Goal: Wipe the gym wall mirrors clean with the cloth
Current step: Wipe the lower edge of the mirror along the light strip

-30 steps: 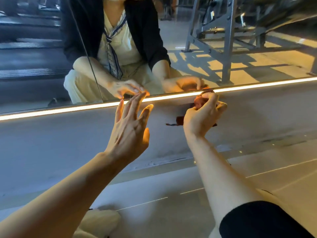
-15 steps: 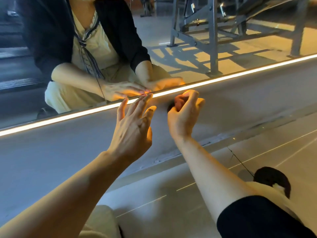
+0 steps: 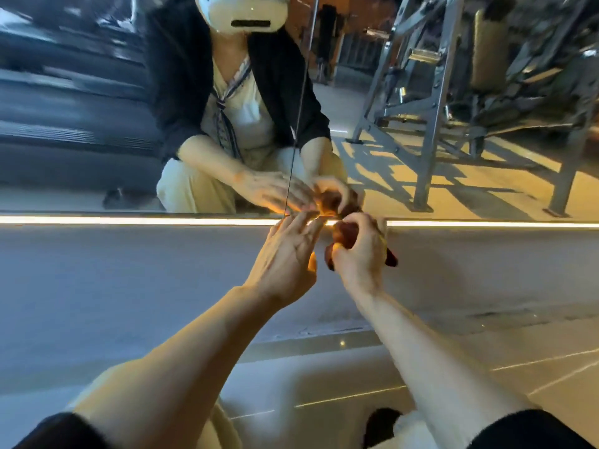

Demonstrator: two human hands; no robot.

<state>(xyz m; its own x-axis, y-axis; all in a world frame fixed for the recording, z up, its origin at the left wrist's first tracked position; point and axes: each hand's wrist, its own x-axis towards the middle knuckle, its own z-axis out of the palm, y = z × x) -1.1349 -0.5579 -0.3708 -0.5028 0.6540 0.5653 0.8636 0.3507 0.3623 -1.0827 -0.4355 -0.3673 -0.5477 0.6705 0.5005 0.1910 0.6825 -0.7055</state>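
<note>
Grey ledge [image 3: 129,270] beneath gym mirror [image 3: 421,92]

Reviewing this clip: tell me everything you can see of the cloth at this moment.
The cloth is a small reddish-brown rag that looks soft, bunched into a wad rather than spread flat. The right hand grips it, fingers curled round it, with one end poking out at the hand's right side and another below the thumb. It sits at the bottom edge of the mirror, just over the lit strip. The left hand reaches in beside it with straight fingers; whether they touch the cloth cannot be told.
</note>
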